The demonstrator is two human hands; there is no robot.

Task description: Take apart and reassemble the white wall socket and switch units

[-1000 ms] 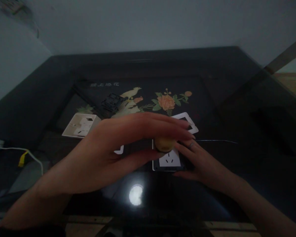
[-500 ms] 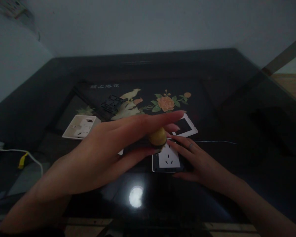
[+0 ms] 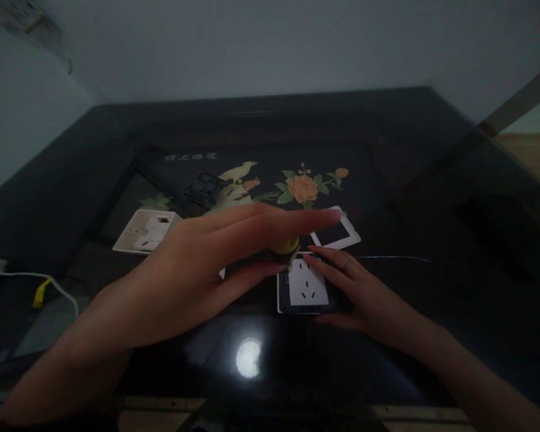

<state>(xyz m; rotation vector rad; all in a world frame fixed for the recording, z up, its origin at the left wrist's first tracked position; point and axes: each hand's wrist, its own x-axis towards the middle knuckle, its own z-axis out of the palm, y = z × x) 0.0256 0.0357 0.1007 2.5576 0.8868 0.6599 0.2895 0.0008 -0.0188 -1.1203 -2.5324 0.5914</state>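
My left hand (image 3: 202, 264) closes thumb and fingers around the yellow, dark-banded handle of a screwdriver (image 3: 288, 249). The tool stands over the upper left edge of a wall socket (image 3: 306, 291), and its tip is hidden from me. That socket has a white face with slots and a dark frame around it, and lies flat on the table. My right hand (image 3: 362, 291) grips the socket from the right side, fingertips at its top and thumb at its lower edge. Just behind is a white rectangular cover frame (image 3: 351, 234), partly covered by my left fingers.
To the left, a white box (image 3: 137, 231) lies with slotted pieces inside. A black plastic frame part (image 3: 204, 189) sits farther back on the glossy dark table (image 3: 432, 198). A thin metal rod (image 3: 396, 257) lies at right, and a white cable (image 3: 40, 275) at far left.
The screwdriver handle has turned and tilted slightly in my left hand, whose forefinger reaches a little farther right. My right hand and the socket stay where they were.
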